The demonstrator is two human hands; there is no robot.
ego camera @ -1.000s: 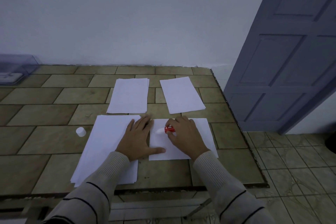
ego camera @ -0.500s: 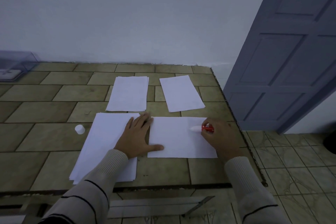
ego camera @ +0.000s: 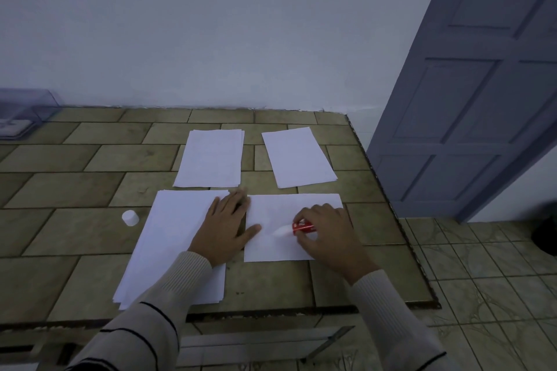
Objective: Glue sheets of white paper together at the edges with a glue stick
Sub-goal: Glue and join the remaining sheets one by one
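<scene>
A single white sheet (ego camera: 271, 247) lies on the tiled table in front of me. My right hand (ego camera: 330, 235) holds a red glue stick (ego camera: 303, 226), its white tip touching the sheet near the middle. My left hand (ego camera: 227, 227) lies flat, fingers spread, pressing the sheet's left edge and overlapping a stack of white paper (ego camera: 171, 244) on the left. The glue stick's white cap (ego camera: 130, 218) stands on the table left of the stack.
Two more paper piles lie further back, one at the middle (ego camera: 211, 158) and one to its right (ego camera: 298, 156). A clear plastic box (ego camera: 24, 113) sits at the far left. The table's right edge (ego camera: 401, 226) drops to a tiled floor beside a blue door (ego camera: 470, 99).
My right hand swept the glue stick from the sheet's left part to its right edge, then back toward the middle and lower. My left hand stayed put.
</scene>
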